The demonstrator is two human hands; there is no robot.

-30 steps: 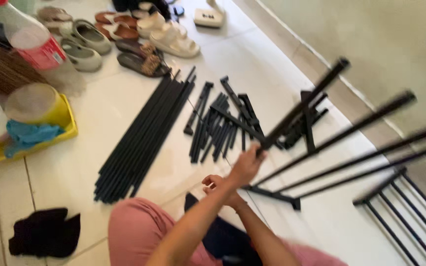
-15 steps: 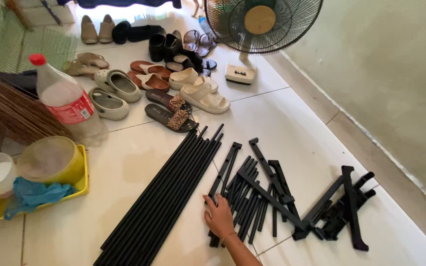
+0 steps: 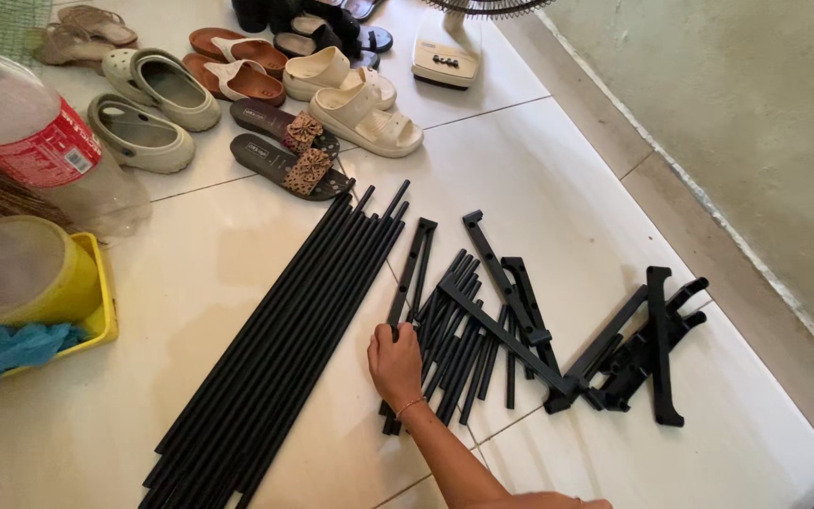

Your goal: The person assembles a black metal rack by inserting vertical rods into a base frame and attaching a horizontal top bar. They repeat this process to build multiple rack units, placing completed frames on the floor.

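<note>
My right hand (image 3: pixel 395 364) rests curled on the short black bars (image 3: pixel 454 325), right of the long black rods (image 3: pixel 284 330); I can't tell whether it grips one.

Clear plastic bottle (image 3: pixel 40 151) lying tilted at far left edge of floor, near top corner; red wrap-around label (image 3: pixel 41 146) with small white print patch around its middle. Fan base control panel (image 3: pixel 442 60), cream with dark buttons, at floor's far edge.
</note>
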